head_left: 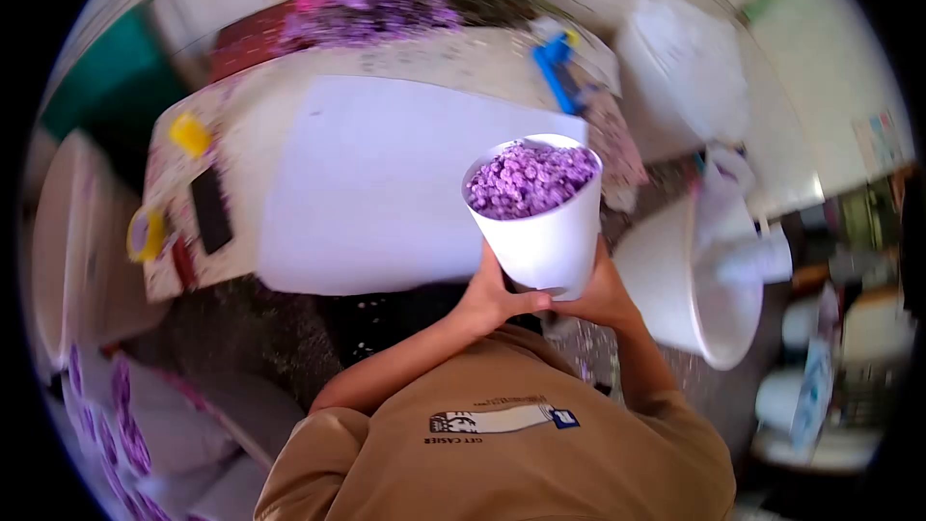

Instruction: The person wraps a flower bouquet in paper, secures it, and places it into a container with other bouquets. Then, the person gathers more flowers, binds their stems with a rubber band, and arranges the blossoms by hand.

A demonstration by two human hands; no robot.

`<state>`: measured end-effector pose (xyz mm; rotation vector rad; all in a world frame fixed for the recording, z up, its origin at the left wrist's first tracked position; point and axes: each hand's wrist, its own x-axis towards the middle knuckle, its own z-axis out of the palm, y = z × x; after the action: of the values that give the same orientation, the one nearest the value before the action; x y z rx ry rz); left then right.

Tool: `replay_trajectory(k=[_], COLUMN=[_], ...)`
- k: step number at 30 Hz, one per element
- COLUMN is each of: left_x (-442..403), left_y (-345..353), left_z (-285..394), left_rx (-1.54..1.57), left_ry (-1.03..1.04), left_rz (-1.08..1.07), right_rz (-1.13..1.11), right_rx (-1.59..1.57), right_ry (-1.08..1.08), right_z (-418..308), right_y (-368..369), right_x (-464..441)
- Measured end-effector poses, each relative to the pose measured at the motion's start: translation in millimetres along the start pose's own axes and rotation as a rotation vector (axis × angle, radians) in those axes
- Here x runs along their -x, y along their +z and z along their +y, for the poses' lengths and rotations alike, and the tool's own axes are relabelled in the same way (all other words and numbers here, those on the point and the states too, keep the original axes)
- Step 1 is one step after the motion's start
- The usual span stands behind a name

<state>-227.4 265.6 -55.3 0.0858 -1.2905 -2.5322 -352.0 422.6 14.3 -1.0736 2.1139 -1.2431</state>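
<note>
A white tapered pot [540, 241] packed with small purple flowers [531, 178] is held up in front of my chest, tilted so that the blooms show. My left hand [494, 297] wraps the lower left side of the pot, with the thumb near its base. On the other side, my right hand [603, 291] grips the lower right, its fingers partly hidden behind the pot. Beyond it, a large white paper sheet [386, 174] lies on the table.
On the table [415, 60] are purple flower bunches [371, 0], a blue tool [557, 72], yellow tape rolls [147, 233] and a dark phone [210, 210]. A tipped white bucket [666, 270] lies right. Large white bags [687, 68] stand behind it.
</note>
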Motion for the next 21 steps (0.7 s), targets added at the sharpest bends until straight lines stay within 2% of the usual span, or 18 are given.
replay_trajectory(k=[1,3,4,5,7,10,13,14,15,17,19,21], left_x=[4.5,15.1,16.5,18.3,20.2,23.7,26.4,26.4,24.0,20.7,17.7,16.3], left_y=[4.1,8.6,15.8,23.6,34.7,35.6,34.9,33.6,33.9,33.7,23.7,19.8], left_z=[-0.6,-1.6,10.0,24.9,28.8,23.9,10.8,9.8,13.5,21.4,26.6,48.1], left_rx=[-0.085,-0.230,-0.301,-0.375,-0.266,-0.549,-0.450,-0.524,-0.525,-0.715,-0.608,-0.326], left_ry=[0.004,-0.097,-0.134,-0.169,-0.195,-0.214,-0.257,-0.142,-0.139,-0.047,-0.160,-0.020], left_rz=[-0.069,-0.183,-0.215,-0.241,-0.255,-0.450,-0.459,-0.483,-0.476,-0.491,-0.448,-0.292], right_rz=[0.087,0.084,0.012,0.052,0.058,0.082,0.046,0.025,0.005,0.092,0.171,0.241], right_rx=[0.022,0.113,0.249,0.310,0.217,0.095,0.045,0.040,0.034,0.050,0.070,0.176], right_ry=[0.054,-0.091,-0.128,-0.043,0.022,0.156,0.184,0.180,0.176,0.104,0.081,-0.039], right_z=[13.3,7.3,8.0,44.0,45.8,32.7,26.4,25.5,24.6,46.8,52.4,55.7], right_y=[3.4,-3.7,-8.9,-7.3,-4.4,-1.8,1.8,2.3,2.8,3.0,2.2,3.3], right_x=[19.6,38.6,46.4,67.3,80.4,83.3,77.9,75.5,73.2,75.8,75.5,73.1])
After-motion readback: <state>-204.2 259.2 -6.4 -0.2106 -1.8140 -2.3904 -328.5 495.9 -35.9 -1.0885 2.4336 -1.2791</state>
